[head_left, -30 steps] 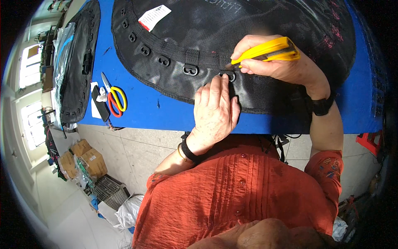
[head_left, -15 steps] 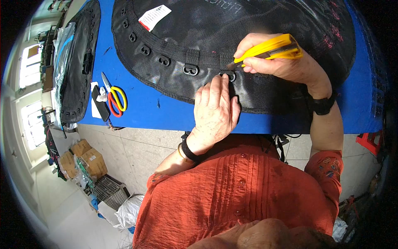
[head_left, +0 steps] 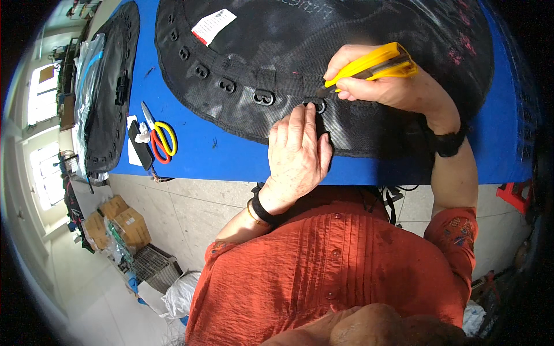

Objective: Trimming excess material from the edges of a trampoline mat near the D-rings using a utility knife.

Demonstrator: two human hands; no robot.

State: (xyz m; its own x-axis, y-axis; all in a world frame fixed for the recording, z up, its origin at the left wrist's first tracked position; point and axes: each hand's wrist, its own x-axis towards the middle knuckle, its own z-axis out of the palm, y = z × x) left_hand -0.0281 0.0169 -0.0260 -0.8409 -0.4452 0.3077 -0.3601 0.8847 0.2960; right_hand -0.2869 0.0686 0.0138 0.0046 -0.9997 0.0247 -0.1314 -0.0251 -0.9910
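Observation:
A large black mesh mat with a rounded edge lies on the blue table, and several dark rings on webbing loops follow its near and left edge. My right hand grips a yellow utility knife, its tip down at the webbing band just above one ring. That ring is touched by the fingertips of my left hand, which lies palm down with its fingers stretched out on the mat's edge. Part of the ring is hidden under those fingers. A white label with a red end is on the mat.
Scissors with red and yellow handles lie left of the mat, beside a dark flat object. Another black mat, partly under clear plastic, rests at the table's left end. Cardboard boxes stand on the floor; a red stool is at right.
The knife's handle has risen slightly and its tip has shifted a little along the webbing. My left hand and the near rings have moved slightly left.

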